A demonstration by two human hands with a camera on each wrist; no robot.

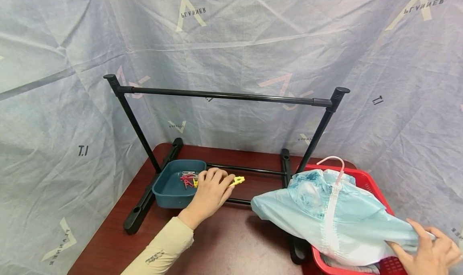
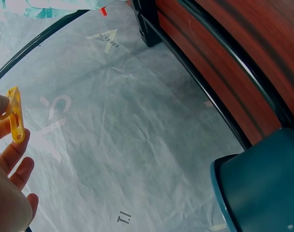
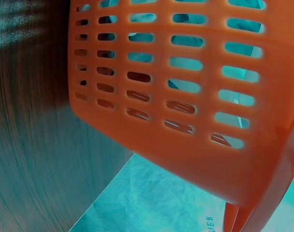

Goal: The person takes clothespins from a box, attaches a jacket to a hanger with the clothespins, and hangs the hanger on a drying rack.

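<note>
My left hand (image 1: 212, 188) is raised beside the right end of a blue-green tray (image 1: 173, 202). Thumb and fingers pinch a yellow clothespin (image 1: 237, 181), seen closely in the left wrist view as a yellow clip (image 2: 16, 116). Several pink, white and yellow clothespins (image 1: 187, 179) lie in the tray. At the right, my right hand (image 1: 430, 247) grips the end of a light blue jacket (image 1: 372, 222) with a white front strip. The jacket is on a pink hanger (image 1: 336, 159) and lies over a red basket (image 1: 365, 178). The right wrist view shows the basket's slotted wall, not the hand.
A black rack stands on the dark red table (image 1: 231, 239), its top bar (image 1: 224, 95) running above the tray and the left hand. The rack's feet (image 1: 135, 214) flank the tray and the basket. Grey printed cloth (image 1: 224, 33) surrounds the table.
</note>
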